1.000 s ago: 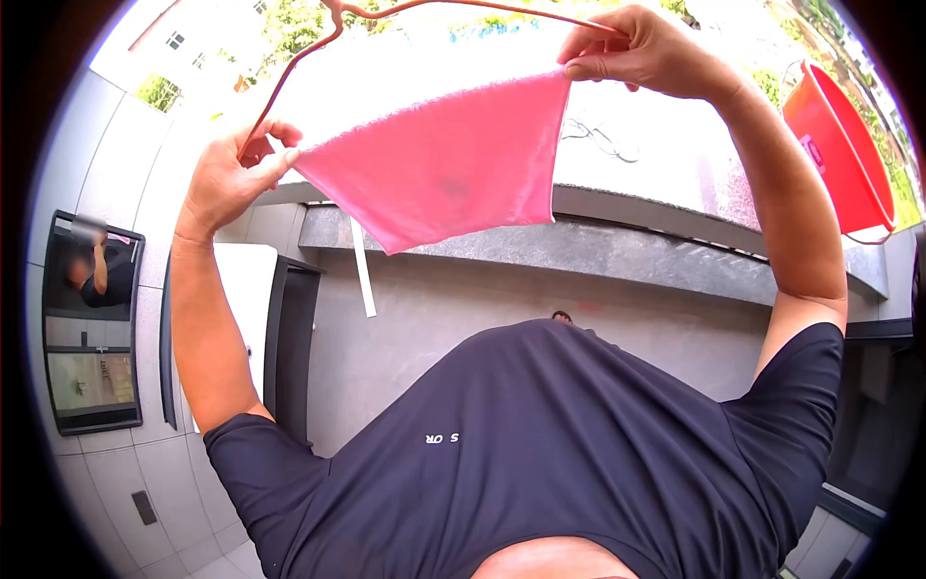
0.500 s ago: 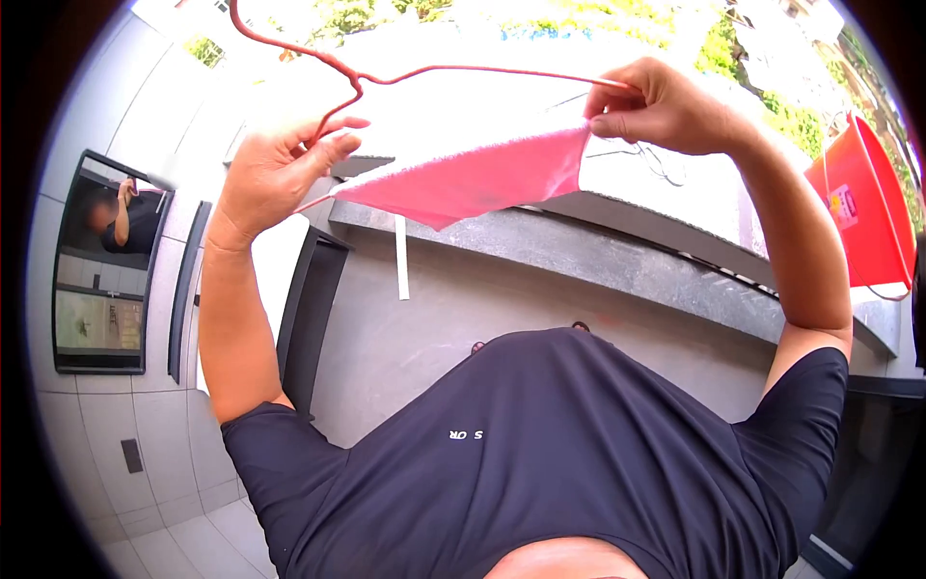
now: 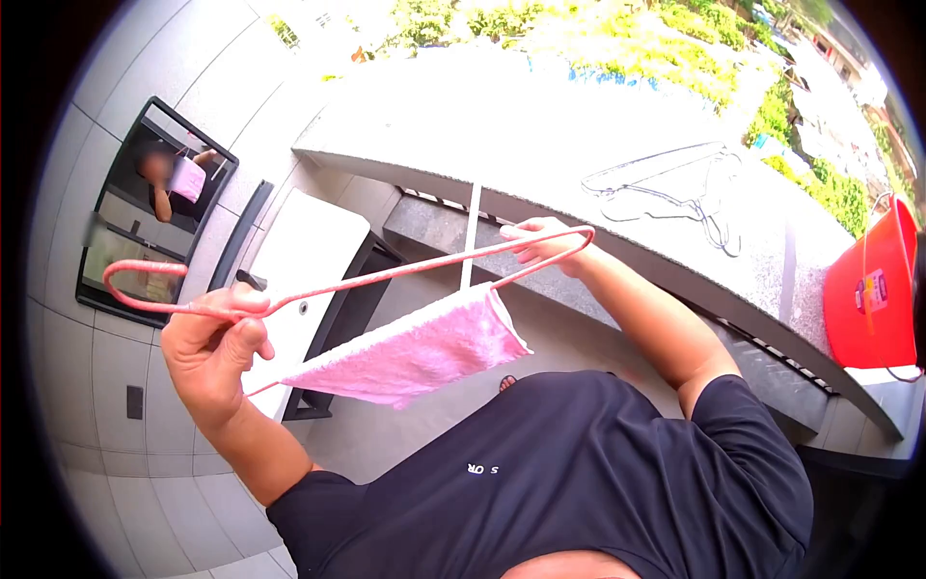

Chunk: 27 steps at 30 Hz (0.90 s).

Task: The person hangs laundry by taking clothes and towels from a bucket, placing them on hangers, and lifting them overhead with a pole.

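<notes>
A red hanger (image 3: pixel 357 279) slants across the view, its hook pointing left. My left hand (image 3: pixel 214 352) grips it at the neck between thumb and fingers. A pink cloth (image 3: pixel 415 355) hangs over the hanger's lower bar, below the upper wire. My right hand (image 3: pixel 545 245) is beside the hanger's far right corner, partly behind the wire, with its fingers stretched out and no cloth between them.
Thin wire hangers (image 3: pixel 675 198) lie on the pale ledge (image 3: pixel 463 106). A red bucket (image 3: pixel 873 289) stands at the right. At the left are a wall mirror (image 3: pixel 154 212) and a white basin (image 3: pixel 307 265). A white strip (image 3: pixel 472 232) hangs near the ledge.
My right hand has let go of the cloth's corner and moved down and left. The hanger has tilted, its hook swinging left. My left hand has moved down and now grips the neck.
</notes>
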### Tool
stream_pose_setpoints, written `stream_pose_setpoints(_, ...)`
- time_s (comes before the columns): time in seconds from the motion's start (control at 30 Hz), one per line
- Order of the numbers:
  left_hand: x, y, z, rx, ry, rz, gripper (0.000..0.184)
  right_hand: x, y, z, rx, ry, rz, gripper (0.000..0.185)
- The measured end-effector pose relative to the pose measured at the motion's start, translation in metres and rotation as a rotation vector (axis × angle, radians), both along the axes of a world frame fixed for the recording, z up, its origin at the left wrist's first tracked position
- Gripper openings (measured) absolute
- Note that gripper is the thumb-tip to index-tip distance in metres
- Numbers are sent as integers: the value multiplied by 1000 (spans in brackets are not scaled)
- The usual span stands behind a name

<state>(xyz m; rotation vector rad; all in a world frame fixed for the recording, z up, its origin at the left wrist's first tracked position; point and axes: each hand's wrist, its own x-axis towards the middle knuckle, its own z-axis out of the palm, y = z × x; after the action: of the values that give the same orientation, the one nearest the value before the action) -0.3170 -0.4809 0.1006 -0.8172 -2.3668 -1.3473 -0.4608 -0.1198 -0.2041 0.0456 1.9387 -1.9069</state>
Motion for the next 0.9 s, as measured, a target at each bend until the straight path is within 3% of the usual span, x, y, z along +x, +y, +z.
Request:
stream_pose_setpoints(0.03,10,-16,3,-16,13,6,18,-7,-29,-27,-77,-140,-10,71)
stream_pose_setpoints(0.1,30,-45,5,-41,78,99,20,-4,-77,-26,-79,-304,-45,76)
stream_pose_setpoints(0.13,40,-53,5,-48,106,131,19,-15,-102,-53,-93,-257,-76,82)
stream_pose_setpoints(0.17,50,-60,6,-54,135,163,19,-18,-113,-52,-257,-319,-17,73)
stream_pose_setpoints(0.23,67,-71,5,-70,157,266,17,-23,-135,-52,-474,-425,-144,49)
stream_pose_setpoints(0.27,73,-77,6,-112,142,290,17,-28,-137,-47,-574,-464,-220,25)
stream_pose_setpoints(0.3,75,-83,4,-115,142,315,16,-28,-134,-44,-558,-333,-302,14)
stream_pose_setpoints(0.37,79,-89,-4,-113,138,380,16,-23,-116,-23,-488,-311,-486,10)
stream_pose_setpoints(0.43,80,-97,-8,-132,94,426,15,-10,-75,-17,-574,-286,-347,14)
stream_pose_setpoints(0.57,70,-100,-19,-86,67,509,16,58,3,-39,-361,-19,-268,22)
stream_pose_setpoints(0.63,59,-104,-20,-69,53,513,19,89,45,-67,-254,-56,-179,23)
stream_pose_setpoints(0.73,35,-96,-13,40,-7,495,17,122,79,-93,-124,25,-331,28)
stream_pose_setpoints(0.9,-16,-67,11,32,-22,495,22,130,81,-73,-97,194,-401,23)
